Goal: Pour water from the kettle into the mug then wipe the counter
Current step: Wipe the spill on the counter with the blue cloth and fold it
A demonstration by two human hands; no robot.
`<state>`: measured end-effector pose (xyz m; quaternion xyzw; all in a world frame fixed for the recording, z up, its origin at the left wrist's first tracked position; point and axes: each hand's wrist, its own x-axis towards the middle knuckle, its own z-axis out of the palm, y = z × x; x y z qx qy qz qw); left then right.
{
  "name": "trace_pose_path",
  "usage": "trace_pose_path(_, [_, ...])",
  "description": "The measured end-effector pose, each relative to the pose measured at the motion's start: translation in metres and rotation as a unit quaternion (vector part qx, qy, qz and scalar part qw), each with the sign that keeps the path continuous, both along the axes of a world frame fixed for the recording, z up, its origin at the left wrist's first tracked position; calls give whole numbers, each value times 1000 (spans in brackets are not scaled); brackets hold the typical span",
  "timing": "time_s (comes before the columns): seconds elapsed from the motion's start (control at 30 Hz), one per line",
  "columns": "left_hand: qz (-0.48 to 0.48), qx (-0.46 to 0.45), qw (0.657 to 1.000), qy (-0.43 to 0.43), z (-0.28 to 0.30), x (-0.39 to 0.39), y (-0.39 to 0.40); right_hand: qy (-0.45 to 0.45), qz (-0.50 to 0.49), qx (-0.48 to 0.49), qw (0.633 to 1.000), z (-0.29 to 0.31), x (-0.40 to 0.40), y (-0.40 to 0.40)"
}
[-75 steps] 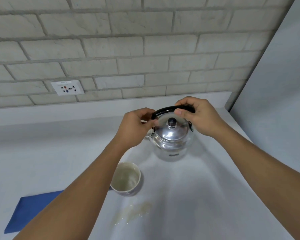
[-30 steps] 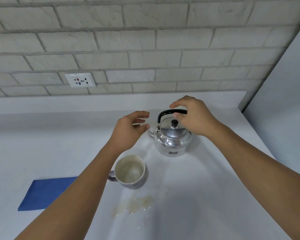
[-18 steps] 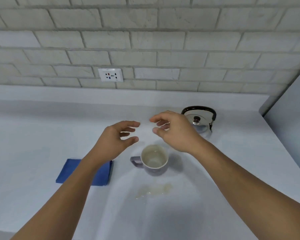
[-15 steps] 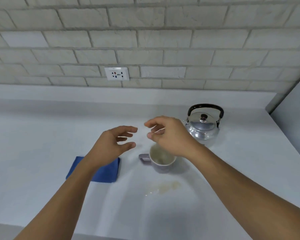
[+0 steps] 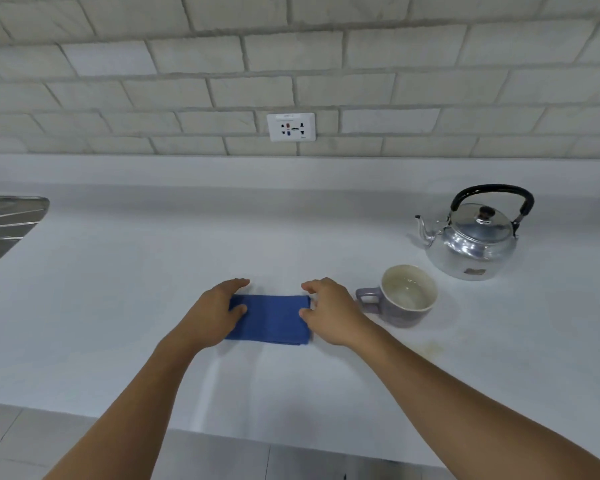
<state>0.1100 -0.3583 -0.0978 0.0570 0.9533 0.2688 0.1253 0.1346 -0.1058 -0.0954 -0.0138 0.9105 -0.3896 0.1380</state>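
Note:
A folded blue cloth lies flat on the white counter. My left hand rests on its left end with the thumb on top of the fabric. My right hand touches its right edge with fingertip and thumb. Neither hand has lifted it. Just right of my right hand stands a grey mug with a cream inside, handle pointing left. The steel kettle with a black handle stands upright behind the mug, spout to the left. A faint yellowish spill marks the counter in front of the mug.
A steel sink drainboard is set into the counter at the far left. A wall socket sits on the brick backsplash. The counter's front edge runs below my forearms.
Both hands left the kettle, passed over the mug and came down at the two ends of the blue cloth. My view swung left, so kettle and mug now sit at the right.

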Motion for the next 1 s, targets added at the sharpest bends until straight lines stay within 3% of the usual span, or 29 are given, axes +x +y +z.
trace_pose_path(0.33, [-58, -79, 994, 38, -27, -8, -9, 35, -14, 74, 996, -34, -5, -30])
trace_pose_path(0.53, [-56, -100, 991, 63, -28, -4, -11, 35, -50, 63, 996, -38, -5, -37])
trace_pose_path(0.8, [20, 98, 995, 13, -2, 28, -10, 98, -89, -74, 988, -10, 42, -26])
trace_pose_path(1.0, [-20, 197, 980, -38, 22, 78, 36, 106, -175, -228, 952, 14, 105, 24])
